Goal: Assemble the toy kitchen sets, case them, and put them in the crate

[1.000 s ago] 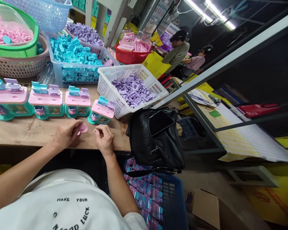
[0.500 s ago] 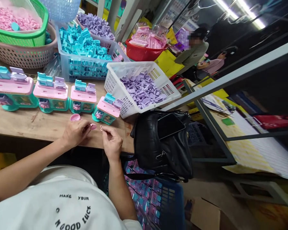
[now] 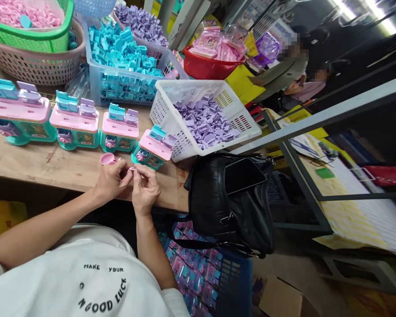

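My left hand [image 3: 114, 179] and my right hand [image 3: 145, 189] meet over the front edge of the wooden table, fingers of both pinched. A tiny pink plastic piece [image 3: 132, 169] shows between the fingertips. My hands hide most of what they grip. Just behind my left hand is a round, shallow pink plastic cup-like part [image 3: 107, 158]; whether it rests on the table or is held, I cannot tell. Beyond my hands stand several pink and teal toy counters in a row, the nearest toy counter [image 3: 153, 149] sitting just behind my right hand.
A white basket [image 3: 161, 99] of purple parts and a blue basket [image 3: 125, 83] of turquoise parts stand behind the row. At right, a black bag [image 3: 231, 207] carries a phone. Below lies a blue crate [image 3: 237, 281] of packed toys. Two people sit at the back right.
My right hand has moved left, bringing its small piece to the pink part at my left fingertips; the hands now touch. The whole view has shifted slightly.
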Demonstrator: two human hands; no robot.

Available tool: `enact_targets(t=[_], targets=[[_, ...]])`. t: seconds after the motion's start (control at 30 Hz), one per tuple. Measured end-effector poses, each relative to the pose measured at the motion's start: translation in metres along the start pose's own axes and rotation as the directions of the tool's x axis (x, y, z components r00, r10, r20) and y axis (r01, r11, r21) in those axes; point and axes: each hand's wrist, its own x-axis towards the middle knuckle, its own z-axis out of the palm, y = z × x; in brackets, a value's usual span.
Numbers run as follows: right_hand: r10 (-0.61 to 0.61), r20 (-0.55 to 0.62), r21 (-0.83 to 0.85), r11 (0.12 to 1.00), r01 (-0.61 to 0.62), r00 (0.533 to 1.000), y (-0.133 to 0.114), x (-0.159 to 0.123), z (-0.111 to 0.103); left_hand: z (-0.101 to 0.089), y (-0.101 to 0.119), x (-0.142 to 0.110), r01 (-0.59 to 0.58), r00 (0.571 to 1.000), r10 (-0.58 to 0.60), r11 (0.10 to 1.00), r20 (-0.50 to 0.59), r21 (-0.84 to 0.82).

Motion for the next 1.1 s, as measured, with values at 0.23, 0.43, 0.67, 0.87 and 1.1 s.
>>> enact_targets(t=[0.23,0.43,0.67,0.87,1.1], targets=[[-0.160,-0.055,-0.044,0.987,0.157,0.986,0.001,-0.001,0.002,0.001,-0.009,-0.001,-0.092,0.996,0.093,0.993,-0.013,0.078],[-0.270,-0.070,-0.087,0.961,0.264,0.960,0.002,-0.002,0.006,0.004,-0.015,-0.007,-0.087,0.996,0.082,0.959,0.031,0.269],[-0.189,-0.002,-0.193,0.964,0.185,0.982,0.000,-0.005,-0.004,0.006,-0.018,-0.010,-0.120,0.992,0.125,0.950,0.000,0.289],[-0.235,0.041,-0.268,0.934,0.237,0.971,-0.008,-0.001,-0.003,0.006,-0.016,-0.010,-0.152,0.986,0.166,0.912,-0.002,0.382],[-0.330,0.102,-0.293,0.891,0.345,0.938,-0.013,0.008,-0.010,-0.003,0.003,0.003,0.065,0.998,-0.066,0.997,0.020,0.051]])
